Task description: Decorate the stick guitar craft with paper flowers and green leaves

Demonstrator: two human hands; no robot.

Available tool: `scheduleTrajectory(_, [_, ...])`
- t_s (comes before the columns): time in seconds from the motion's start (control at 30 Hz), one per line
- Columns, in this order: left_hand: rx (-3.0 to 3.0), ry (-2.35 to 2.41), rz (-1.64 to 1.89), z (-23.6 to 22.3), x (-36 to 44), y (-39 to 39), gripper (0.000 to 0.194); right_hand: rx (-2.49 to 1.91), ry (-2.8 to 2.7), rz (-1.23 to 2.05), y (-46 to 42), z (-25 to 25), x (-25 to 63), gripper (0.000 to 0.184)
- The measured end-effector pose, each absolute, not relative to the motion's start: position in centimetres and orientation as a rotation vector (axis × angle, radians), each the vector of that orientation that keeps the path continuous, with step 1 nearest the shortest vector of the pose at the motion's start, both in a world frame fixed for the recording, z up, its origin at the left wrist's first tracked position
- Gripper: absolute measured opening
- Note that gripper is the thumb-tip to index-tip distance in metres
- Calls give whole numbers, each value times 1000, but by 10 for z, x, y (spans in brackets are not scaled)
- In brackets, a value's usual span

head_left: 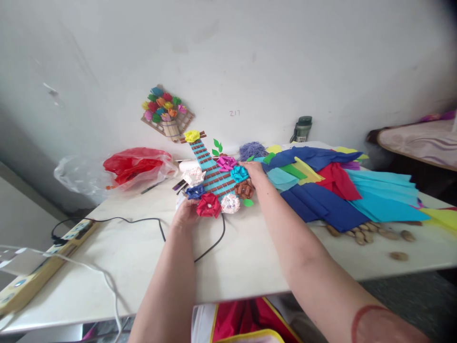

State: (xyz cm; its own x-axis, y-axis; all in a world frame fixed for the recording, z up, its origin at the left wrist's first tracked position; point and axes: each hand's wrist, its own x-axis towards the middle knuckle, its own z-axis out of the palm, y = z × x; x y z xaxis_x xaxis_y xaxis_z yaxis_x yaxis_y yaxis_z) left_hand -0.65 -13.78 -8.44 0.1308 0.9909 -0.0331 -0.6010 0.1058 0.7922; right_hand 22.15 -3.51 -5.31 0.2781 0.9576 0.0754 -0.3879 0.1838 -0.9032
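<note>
A guitar-shaped craft (213,177) of light blue paper with brown strips stands tilted in the middle of the table. Paper flowers in yellow, white, pink, teal, brown, red and dark blue ring it, with green paper leaves at its side. My left hand (186,213) grips its lower left edge, beside the dark blue flower (195,192). At the upper right edge, near the teal flower (239,174), my right hand (254,172) holds on; some fingertips are hidden behind the craft. A black cord (216,244) runs out below it.
Folded coloured cloth-like sheets (321,202) spread across the right, with brown oval pieces (362,234) before them. A red plastic bag (134,164) lies left, above a power strip (67,247). A flower-basket craft (171,126) rests against the wall; a dark green bottle (303,128) stands behind.
</note>
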Motion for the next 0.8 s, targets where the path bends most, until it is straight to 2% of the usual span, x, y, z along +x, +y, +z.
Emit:
scheduleTrajectory(0.17, [725,703,1344,-86,-7,-136,31,-870,-767,1267,-34,-55,229,13])
scheduleTrajectory(0.4, [712,771,1337,-86,-8,-135,27,-962,-812,1185,-42,-48,237,14])
scheduleTrajectory(0.57, [718,786,1344,-83,-6,-138,26,-999,-774,1141,-45,-44,236,26])
scheduleTrajectory(0.8, [717,709,1337,-87,-10,-135,31,-943,-775,1200,-36,-51,236,24])
